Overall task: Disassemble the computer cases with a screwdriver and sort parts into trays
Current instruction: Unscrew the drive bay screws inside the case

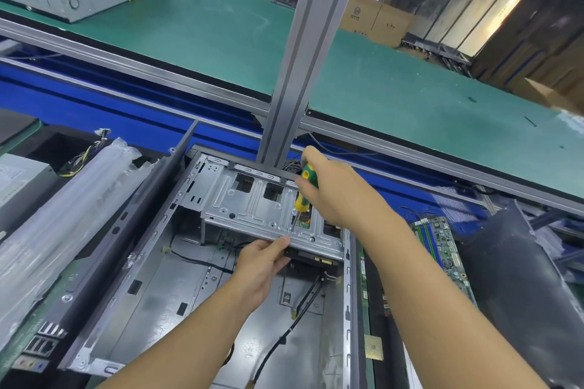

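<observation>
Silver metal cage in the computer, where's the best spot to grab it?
Probably its near edge, from the person's side: the cage overhangs open space there, where the left hand pinches it. The right hand and screwdriver crowd the top.

We look down into an open computer case on the bench. Our right hand grips a green-and-yellow screwdriver, its tip on the drive cage. Our left hand holds the cage's near edge. A motherboard lies to the right.
</observation>
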